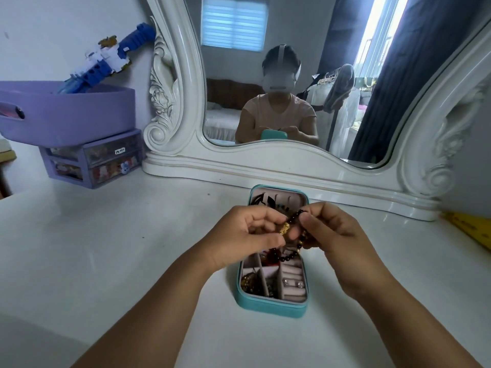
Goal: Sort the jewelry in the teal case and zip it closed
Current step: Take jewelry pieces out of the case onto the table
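The teal case (pixel 271 306) lies open on the white dresser top, its lid (pixel 279 193) flat on the far side. Grey dividers split the base; gold pieces (pixel 252 284) fill the near-left compartments and rings (pixel 292 283) sit in the padded rolls at the right. Above the case's middle, my left hand (pixel 244 235) and my right hand (pixel 332 232) both pinch a dark beaded bracelet (pixel 288 256) with a gold charm (pixel 283 227). The bracelet's lower loop hangs just over the far compartments. My hands hide the hinge area.
A white carved mirror (pixel 292 166) stands right behind the case. At the far left, a purple drawer unit (pixel 95 160) carries a purple bin (pixel 71 112) with a blue toy (pixel 106 59). A yellow object (pixel 470 229) lies at the right edge.
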Action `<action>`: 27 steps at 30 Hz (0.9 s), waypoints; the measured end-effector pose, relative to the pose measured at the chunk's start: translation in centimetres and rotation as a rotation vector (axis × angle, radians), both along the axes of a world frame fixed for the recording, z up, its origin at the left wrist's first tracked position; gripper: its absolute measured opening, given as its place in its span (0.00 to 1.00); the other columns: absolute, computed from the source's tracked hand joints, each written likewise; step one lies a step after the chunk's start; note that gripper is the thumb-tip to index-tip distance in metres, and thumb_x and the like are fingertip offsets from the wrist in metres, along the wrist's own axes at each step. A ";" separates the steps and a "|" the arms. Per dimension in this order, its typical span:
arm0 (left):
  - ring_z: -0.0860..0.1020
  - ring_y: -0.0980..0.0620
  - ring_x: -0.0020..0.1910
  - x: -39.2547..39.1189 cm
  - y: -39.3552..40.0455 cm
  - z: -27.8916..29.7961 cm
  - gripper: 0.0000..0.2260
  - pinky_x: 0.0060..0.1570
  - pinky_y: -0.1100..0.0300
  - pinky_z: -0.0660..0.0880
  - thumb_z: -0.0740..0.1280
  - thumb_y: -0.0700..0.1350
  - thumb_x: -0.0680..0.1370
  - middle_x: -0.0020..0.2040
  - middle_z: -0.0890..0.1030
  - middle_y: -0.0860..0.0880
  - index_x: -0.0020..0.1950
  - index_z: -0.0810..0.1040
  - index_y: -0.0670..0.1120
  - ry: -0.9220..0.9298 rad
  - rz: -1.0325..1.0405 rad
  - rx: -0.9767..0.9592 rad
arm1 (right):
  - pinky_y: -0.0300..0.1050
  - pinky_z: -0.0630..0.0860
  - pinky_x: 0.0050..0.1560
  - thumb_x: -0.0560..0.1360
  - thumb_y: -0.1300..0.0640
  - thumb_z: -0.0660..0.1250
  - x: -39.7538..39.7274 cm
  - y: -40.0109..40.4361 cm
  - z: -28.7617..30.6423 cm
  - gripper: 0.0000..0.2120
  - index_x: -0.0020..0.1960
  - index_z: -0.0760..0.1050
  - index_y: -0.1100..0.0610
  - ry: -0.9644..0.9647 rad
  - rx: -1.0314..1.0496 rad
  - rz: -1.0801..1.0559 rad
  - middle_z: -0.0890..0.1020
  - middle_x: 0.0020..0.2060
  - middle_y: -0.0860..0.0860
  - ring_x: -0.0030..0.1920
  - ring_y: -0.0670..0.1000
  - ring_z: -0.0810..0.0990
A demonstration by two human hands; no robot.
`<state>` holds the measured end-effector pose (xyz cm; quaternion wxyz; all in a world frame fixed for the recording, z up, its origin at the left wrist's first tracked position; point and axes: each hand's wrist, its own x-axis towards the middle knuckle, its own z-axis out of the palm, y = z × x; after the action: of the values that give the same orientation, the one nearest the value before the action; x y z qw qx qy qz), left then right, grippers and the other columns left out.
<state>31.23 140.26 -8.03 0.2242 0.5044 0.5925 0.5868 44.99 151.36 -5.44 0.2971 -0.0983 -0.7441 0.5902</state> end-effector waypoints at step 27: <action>0.73 0.64 0.33 -1.5 1.6 -1.2 0.11 0.33 0.77 0.67 0.71 0.43 0.71 0.41 0.74 0.58 0.43 0.70 0.54 0.304 0.726 0.082 | 0.27 0.66 0.37 0.69 0.57 0.70 1.2 4.1 -2.8 0.05 0.36 0.76 0.49 -0.252 0.616 -0.366 0.76 0.36 0.49 0.38 0.43 0.74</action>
<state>29.74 141.82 -9.22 -0.1082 0.3518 0.7349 0.5697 46.20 155.43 -8.22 0.3194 -0.2075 -0.8875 0.2594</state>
